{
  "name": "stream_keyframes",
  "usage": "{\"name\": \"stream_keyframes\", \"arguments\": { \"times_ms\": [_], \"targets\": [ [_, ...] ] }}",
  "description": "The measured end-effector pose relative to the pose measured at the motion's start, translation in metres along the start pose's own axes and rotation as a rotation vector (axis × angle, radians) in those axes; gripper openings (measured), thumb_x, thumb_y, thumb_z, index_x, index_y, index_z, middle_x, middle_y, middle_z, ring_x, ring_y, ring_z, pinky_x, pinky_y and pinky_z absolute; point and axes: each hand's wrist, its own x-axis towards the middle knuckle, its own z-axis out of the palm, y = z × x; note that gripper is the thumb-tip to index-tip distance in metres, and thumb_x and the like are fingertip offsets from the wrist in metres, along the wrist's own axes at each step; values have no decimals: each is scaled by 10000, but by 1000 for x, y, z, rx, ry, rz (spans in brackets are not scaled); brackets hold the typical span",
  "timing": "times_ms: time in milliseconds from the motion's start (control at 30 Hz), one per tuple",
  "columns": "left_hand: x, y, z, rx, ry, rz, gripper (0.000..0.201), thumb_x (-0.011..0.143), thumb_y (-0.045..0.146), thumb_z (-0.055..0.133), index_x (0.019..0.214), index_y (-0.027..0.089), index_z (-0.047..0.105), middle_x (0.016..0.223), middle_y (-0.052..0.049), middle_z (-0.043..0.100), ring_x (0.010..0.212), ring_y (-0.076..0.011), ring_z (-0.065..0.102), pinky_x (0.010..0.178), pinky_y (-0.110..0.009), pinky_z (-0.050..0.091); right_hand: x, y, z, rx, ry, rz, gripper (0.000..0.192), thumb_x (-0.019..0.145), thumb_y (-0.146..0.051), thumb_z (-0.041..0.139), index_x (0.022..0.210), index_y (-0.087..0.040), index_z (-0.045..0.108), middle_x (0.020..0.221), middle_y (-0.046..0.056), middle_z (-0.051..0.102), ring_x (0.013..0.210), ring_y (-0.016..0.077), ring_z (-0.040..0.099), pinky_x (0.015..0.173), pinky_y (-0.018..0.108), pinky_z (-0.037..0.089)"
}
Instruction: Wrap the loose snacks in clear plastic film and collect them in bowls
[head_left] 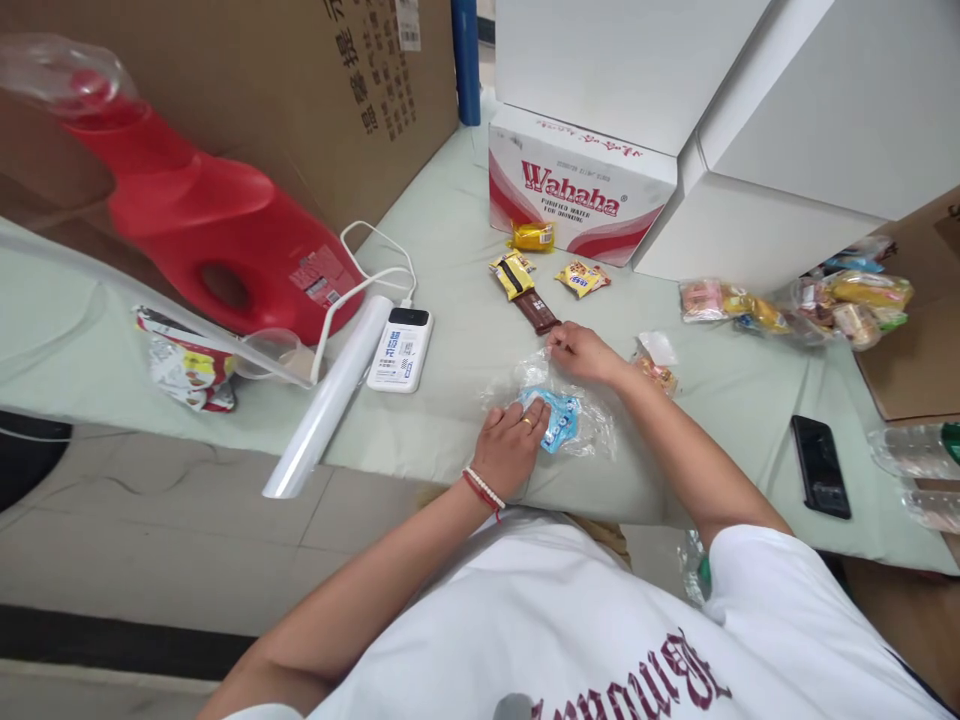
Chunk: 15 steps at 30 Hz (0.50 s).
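My left hand (514, 445) lies with its fingers flat on a blue packet (564, 422), pressing it against the table. Around and under that packet spreads a crinkled clear plastic bag (596, 430). Just above it, my right hand (583, 352) is closed in a pinch, its fingertips at the bag's upper edge. A brown snack packet (537, 310) lies right beside those fingertips, touching a yellow packet (514, 276). To the right of my right wrist is a small clear-wrapped snack (655, 372), partly hidden by the forearm.
Behind stand a Wahaba-type water carton (577, 190) and white boxes. More snacks (847, 300) and a phone (820, 466) lie right. On the left are a power bank (400, 350) with a cable, a plastic roll (330, 400) and a large red jug (225, 230).
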Motion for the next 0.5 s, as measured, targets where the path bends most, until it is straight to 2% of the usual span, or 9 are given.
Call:
{"name": "stream_keyframes", "arguments": {
  "times_ms": [100,200,300,400,500],
  "targets": [
    [0,1,0,-16,-20,-18,444,1065,189,396,1434,224,642,1500,-87,637,1090,-258,655,828,-433,430,-17,-16,-9,-41,9,69,199,969,-239,521,985,-169,707,797,28,683,716,166,574,706,260,396],
    [2,3,1,-40,-25,-52,441,1056,188,415,1436,222,637,1492,-107,641,1077,-262,666,844,-439,445,-45,-39,-1,-16,57,102,215,1002,-295,524,985,-187,710,750,18,686,694,172,593,680,262,397],
    [3,3,4,-102,-48,-97,396,1042,176,429,1320,202,711,1354,-132,724,1056,-273,686,858,-437,478,-80,-59,28,44,50,52,241,1030,-280,489,1013,-216,721,892,39,748,839,187,673,768,265,468],
    [0,-5,10,-277,-57,-126,337,1008,156,462,1143,187,769,1232,-121,769,1060,-264,707,887,-411,530,-109,-68,65,11,80,48,351,1062,-251,404,1257,-223,694,1153,91,751,1055,218,687,896,305,515],
    [-6,-22,12,-542,61,-176,323,966,141,486,1117,224,760,1272,-71,754,1125,-218,704,958,-358,557,-122,-73,88,-101,53,125,460,1067,-226,373,1472,-223,593,1194,113,725,1038,233,689,861,314,532]
  ]
}}
